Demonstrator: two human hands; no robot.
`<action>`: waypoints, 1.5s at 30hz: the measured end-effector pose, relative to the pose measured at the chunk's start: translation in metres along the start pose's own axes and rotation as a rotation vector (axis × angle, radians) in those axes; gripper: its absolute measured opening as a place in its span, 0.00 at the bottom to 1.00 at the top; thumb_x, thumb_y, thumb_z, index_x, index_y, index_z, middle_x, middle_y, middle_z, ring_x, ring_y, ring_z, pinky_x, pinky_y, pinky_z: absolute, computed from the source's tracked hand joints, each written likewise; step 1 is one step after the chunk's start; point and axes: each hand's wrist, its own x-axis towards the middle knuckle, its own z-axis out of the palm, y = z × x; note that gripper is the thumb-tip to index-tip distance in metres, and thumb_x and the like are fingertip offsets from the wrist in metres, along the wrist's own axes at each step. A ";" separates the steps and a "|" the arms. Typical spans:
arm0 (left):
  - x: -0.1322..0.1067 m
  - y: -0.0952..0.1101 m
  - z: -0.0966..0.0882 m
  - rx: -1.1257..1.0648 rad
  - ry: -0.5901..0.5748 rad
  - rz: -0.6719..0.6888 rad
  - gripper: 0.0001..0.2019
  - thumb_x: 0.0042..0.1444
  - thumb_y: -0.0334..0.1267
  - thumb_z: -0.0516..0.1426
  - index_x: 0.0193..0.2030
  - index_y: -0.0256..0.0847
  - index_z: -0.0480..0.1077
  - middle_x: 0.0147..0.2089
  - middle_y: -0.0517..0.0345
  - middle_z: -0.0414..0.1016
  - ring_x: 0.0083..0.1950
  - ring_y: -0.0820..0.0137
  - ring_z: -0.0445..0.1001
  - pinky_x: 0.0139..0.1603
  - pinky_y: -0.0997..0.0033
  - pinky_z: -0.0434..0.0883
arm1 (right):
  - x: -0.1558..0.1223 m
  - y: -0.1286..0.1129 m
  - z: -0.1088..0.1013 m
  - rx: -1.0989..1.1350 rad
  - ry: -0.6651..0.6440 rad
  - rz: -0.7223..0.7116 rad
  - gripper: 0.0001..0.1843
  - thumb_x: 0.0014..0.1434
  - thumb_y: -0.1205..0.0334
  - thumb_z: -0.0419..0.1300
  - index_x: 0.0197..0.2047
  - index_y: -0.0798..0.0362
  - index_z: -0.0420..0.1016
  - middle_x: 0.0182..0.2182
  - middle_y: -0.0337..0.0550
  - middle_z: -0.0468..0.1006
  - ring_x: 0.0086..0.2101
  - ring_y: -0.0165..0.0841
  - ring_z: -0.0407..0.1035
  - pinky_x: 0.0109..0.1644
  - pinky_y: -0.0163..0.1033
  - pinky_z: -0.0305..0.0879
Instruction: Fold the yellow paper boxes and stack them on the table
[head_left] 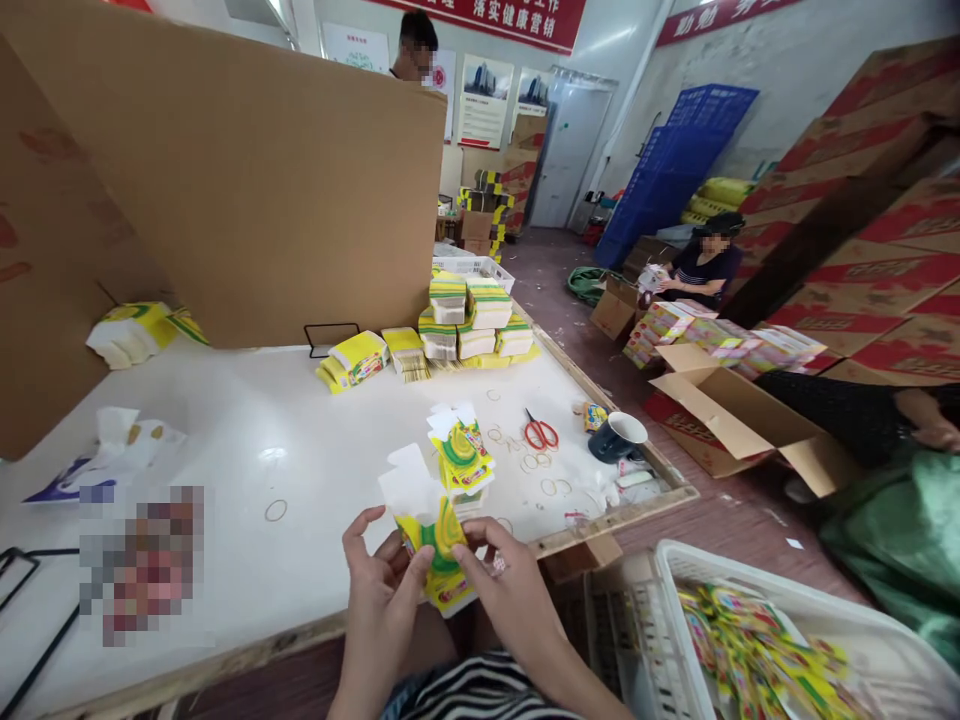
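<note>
Striped clothing [487,690] lies nearest, and just beyond it the left hand [382,590] and right hand [517,580] both pinch one carton [448,520] between thumb and fingers, its white flap [409,478] raised, above the near edge of the table [315,440]. Shaping or opening the carton seems to be the step in hand; the next move, I judge, calls for a steady left grip while the right thumb works the panel. On the table are one pair of scissors [537,425], one mug [619,440] and, off left, one lone band [276,510]; the loose bands near the scissors overlap too much to count. Just past the hands sits a small pile [461,450] of cartons, number unclear. Farther back, two bundles [360,358] stand left of a stack [472,320] of at least five. One basket [667,565] at right holds many packs [780,640], too jumbled to count.
</note>
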 end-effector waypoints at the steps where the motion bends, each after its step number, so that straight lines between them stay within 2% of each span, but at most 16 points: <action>1: -0.004 0.003 -0.003 -0.004 -0.028 -0.009 0.33 0.49 0.40 0.65 0.54 0.48 0.48 0.41 0.51 0.78 0.42 0.61 0.77 0.39 0.67 0.74 | -0.002 -0.001 0.001 0.024 -0.015 -0.032 0.08 0.59 0.61 0.58 0.42 0.52 0.73 0.37 0.42 0.77 0.38 0.34 0.70 0.42 0.35 0.64; 6: -0.016 0.012 -0.021 0.018 -0.267 -0.072 0.28 0.55 0.40 0.61 0.55 0.49 0.48 0.45 0.50 0.76 0.44 0.62 0.76 0.41 0.69 0.71 | -0.007 -0.003 -0.002 0.112 -0.093 -0.131 0.19 0.61 0.63 0.56 0.56 0.47 0.66 0.41 0.41 0.75 0.37 0.31 0.69 0.41 0.34 0.65; 10: -0.014 0.016 -0.033 0.091 -0.506 -0.147 0.20 0.60 0.39 0.57 0.54 0.46 0.52 0.45 0.50 0.75 0.45 0.63 0.75 0.42 0.69 0.69 | -0.009 -0.001 -0.010 0.107 -0.195 -0.076 0.14 0.61 0.60 0.57 0.50 0.48 0.71 0.40 0.40 0.74 0.33 0.29 0.67 0.38 0.33 0.64; 13: -0.011 0.016 -0.033 0.094 -0.588 -0.200 0.17 0.60 0.40 0.57 0.51 0.45 0.55 0.41 0.51 0.76 0.40 0.64 0.74 0.39 0.70 0.68 | -0.010 0.000 -0.017 0.093 -0.238 -0.042 0.09 0.62 0.56 0.56 0.39 0.51 0.73 0.31 0.38 0.73 0.30 0.29 0.65 0.34 0.33 0.61; 16: -0.009 0.013 -0.023 0.098 -0.599 -0.252 0.14 0.57 0.41 0.60 0.45 0.43 0.59 0.35 0.55 0.76 0.34 0.67 0.74 0.34 0.74 0.67 | -0.010 0.000 -0.024 0.046 -0.218 -0.063 0.12 0.63 0.56 0.55 0.32 0.53 0.72 0.27 0.37 0.71 0.29 0.29 0.64 0.34 0.33 0.60; 18: -0.008 0.012 -0.012 0.069 -0.557 -0.278 0.18 0.55 0.42 0.62 0.47 0.44 0.59 0.36 0.55 0.77 0.34 0.67 0.75 0.33 0.74 0.68 | -0.010 0.002 -0.027 0.040 -0.151 -0.073 0.11 0.63 0.57 0.55 0.32 0.53 0.72 0.28 0.38 0.71 0.30 0.30 0.65 0.35 0.33 0.60; 20: -0.005 0.011 -0.001 0.019 -0.504 -0.313 0.29 0.53 0.43 0.63 0.57 0.50 0.53 0.42 0.53 0.77 0.37 0.64 0.76 0.36 0.71 0.70 | -0.010 0.006 -0.030 0.108 -0.055 -0.051 0.08 0.62 0.58 0.56 0.43 0.51 0.72 0.31 0.38 0.72 0.31 0.30 0.66 0.35 0.33 0.61; 22: 0.000 0.010 0.008 0.015 -0.497 -0.357 0.36 0.53 0.43 0.63 0.62 0.55 0.45 0.47 0.52 0.76 0.41 0.62 0.77 0.38 0.67 0.72 | -0.010 0.010 -0.034 0.177 0.031 -0.029 0.20 0.61 0.59 0.57 0.57 0.48 0.64 0.33 0.38 0.72 0.32 0.30 0.67 0.35 0.33 0.63; 24: 0.009 0.010 0.014 0.095 -0.570 -0.396 0.33 0.54 0.42 0.62 0.62 0.51 0.50 0.49 0.48 0.75 0.44 0.59 0.76 0.41 0.66 0.72 | -0.010 0.013 -0.041 0.166 0.080 -0.040 0.22 0.62 0.59 0.57 0.59 0.46 0.64 0.35 0.39 0.73 0.33 0.31 0.68 0.37 0.35 0.64; 26: 0.020 0.009 0.019 0.226 -0.648 -0.382 0.23 0.54 0.42 0.62 0.55 0.44 0.62 0.50 0.46 0.74 0.46 0.57 0.76 0.42 0.66 0.73 | -0.012 0.013 -0.051 0.103 0.120 -0.091 0.14 0.63 0.58 0.55 0.50 0.46 0.74 0.37 0.42 0.73 0.38 0.33 0.68 0.42 0.37 0.64; 28: 0.031 0.009 0.025 0.357 -0.693 -0.317 0.17 0.55 0.42 0.61 0.50 0.42 0.68 0.51 0.47 0.74 0.47 0.57 0.75 0.43 0.67 0.74 | -0.016 0.010 -0.061 0.084 0.144 -0.111 0.15 0.64 0.55 0.52 0.44 0.48 0.79 0.37 0.43 0.73 0.40 0.34 0.67 0.45 0.39 0.63; 32: 0.039 0.005 0.038 0.526 -0.785 -0.242 0.15 0.56 0.42 0.60 0.50 0.45 0.70 0.51 0.52 0.75 0.48 0.60 0.75 0.46 0.70 0.75 | -0.028 0.005 -0.075 0.107 0.112 0.048 0.14 0.59 0.58 0.59 0.48 0.49 0.75 0.37 0.42 0.74 0.35 0.33 0.68 0.39 0.36 0.65; 34: 0.037 0.001 0.047 0.538 -0.872 -0.277 0.16 0.57 0.42 0.58 0.53 0.46 0.69 0.52 0.53 0.74 0.49 0.61 0.75 0.47 0.70 0.74 | -0.033 0.005 -0.078 0.021 0.145 0.138 0.18 0.53 0.65 0.63 0.49 0.50 0.73 0.41 0.42 0.74 0.36 0.32 0.68 0.38 0.34 0.65; 38: 0.023 -0.015 0.064 0.460 -0.977 -0.324 0.18 0.59 0.41 0.56 0.57 0.46 0.65 0.60 0.53 0.68 0.57 0.61 0.69 0.55 0.68 0.70 | -0.048 0.008 -0.090 -0.155 0.216 0.203 0.17 0.52 0.74 0.57 0.45 0.51 0.72 0.40 0.41 0.74 0.33 0.29 0.68 0.36 0.32 0.63; 41: 0.004 -0.030 0.076 0.379 -0.951 -0.359 0.21 0.58 0.42 0.57 0.58 0.44 0.63 0.60 0.50 0.68 0.59 0.57 0.68 0.55 0.63 0.70 | -0.062 0.010 -0.105 -0.210 0.208 0.189 0.19 0.51 0.74 0.56 0.46 0.50 0.70 0.37 0.38 0.75 0.30 0.29 0.68 0.36 0.32 0.62; 45: -0.026 -0.043 0.090 0.344 -0.826 -0.317 0.22 0.57 0.42 0.58 0.57 0.41 0.64 0.61 0.46 0.66 0.60 0.55 0.66 0.56 0.59 0.70 | -0.075 0.015 -0.126 -0.262 0.122 0.158 0.22 0.49 0.73 0.58 0.48 0.48 0.68 0.30 0.34 0.74 0.27 0.29 0.66 0.33 0.32 0.59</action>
